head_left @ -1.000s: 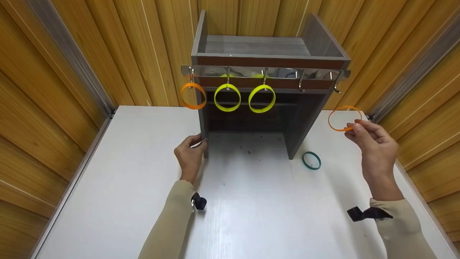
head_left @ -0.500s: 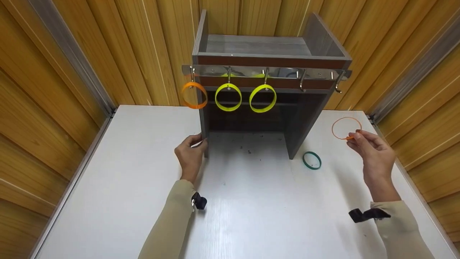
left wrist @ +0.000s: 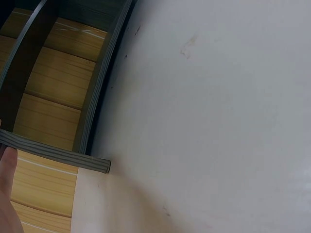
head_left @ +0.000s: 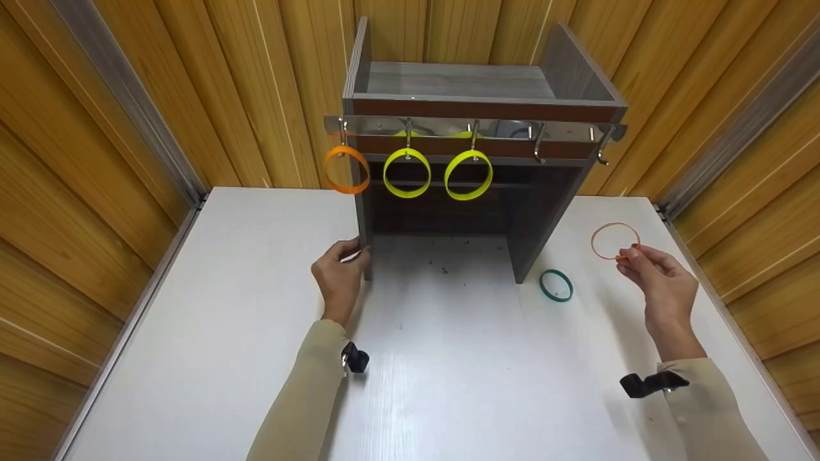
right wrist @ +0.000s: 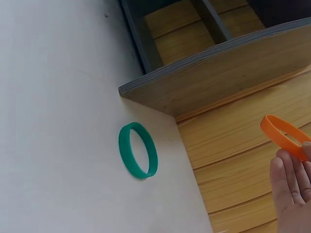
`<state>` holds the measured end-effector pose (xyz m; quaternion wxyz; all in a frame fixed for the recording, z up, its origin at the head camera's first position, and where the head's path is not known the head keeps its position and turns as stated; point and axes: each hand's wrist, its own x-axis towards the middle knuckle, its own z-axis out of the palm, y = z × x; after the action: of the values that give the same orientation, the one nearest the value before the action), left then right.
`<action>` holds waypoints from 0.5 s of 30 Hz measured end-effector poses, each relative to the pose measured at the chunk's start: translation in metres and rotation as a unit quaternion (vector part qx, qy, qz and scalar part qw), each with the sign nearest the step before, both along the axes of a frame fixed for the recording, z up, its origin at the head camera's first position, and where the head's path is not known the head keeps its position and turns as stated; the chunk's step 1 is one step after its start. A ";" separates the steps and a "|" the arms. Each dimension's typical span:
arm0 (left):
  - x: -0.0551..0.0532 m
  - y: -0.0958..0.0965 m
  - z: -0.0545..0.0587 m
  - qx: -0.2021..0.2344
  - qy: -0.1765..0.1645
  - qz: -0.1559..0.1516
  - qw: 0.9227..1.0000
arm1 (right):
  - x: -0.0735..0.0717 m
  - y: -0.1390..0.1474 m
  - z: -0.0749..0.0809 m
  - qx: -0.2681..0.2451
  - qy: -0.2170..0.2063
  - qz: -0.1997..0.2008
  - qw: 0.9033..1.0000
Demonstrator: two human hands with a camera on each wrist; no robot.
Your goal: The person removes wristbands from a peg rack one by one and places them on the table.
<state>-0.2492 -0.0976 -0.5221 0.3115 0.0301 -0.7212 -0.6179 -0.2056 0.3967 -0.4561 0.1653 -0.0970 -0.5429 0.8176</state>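
Observation:
An orange wristband [head_left: 615, 258] is pinched between the thumb and fingers of my right hand [head_left: 666, 291], held up to the right of the grey shelf [head_left: 455, 110]. In the right wrist view the orange wristband [right wrist: 282, 131] stands clear of the shelf's side. My left hand [head_left: 339, 275] grips the lower front edge of the shelf's left side panel [left wrist: 58, 154]. A green wristband [head_left: 555, 285] lies on the white table by the right panel's foot. On the metal hook rail [head_left: 506, 129] hang an orange wristband [head_left: 346, 190] and two yellow wristbands [head_left: 407, 194], one per hook.
Two hooks at the rail's right end [head_left: 539, 144] bear no band. Wood-patterned walls [head_left: 83, 160] enclose the white table [head_left: 211, 288] at the back and sides. Small dark specks are scattered on the table beneath the shelf.
My right hand has come down and slightly nearer with the orange wristband, whose ring now looks thinner from above. The left hand has stayed on the panel.

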 end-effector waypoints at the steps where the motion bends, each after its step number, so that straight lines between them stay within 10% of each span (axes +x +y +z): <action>1: 0.000 0.000 0.000 -0.001 -0.001 0.001 1.000 | 0.000 0.001 -0.002 0.001 -0.005 0.000 1.000; 15: 0.000 0.000 0.001 -0.005 -0.011 0.002 1.000 | 0.000 0.008 -0.019 0.008 -0.063 -0.010 0.998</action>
<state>-0.2495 -0.0980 -0.5215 0.3055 0.0368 -0.7276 -0.6131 -0.2055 0.4048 -0.4749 0.1397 -0.1522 -0.5579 0.8038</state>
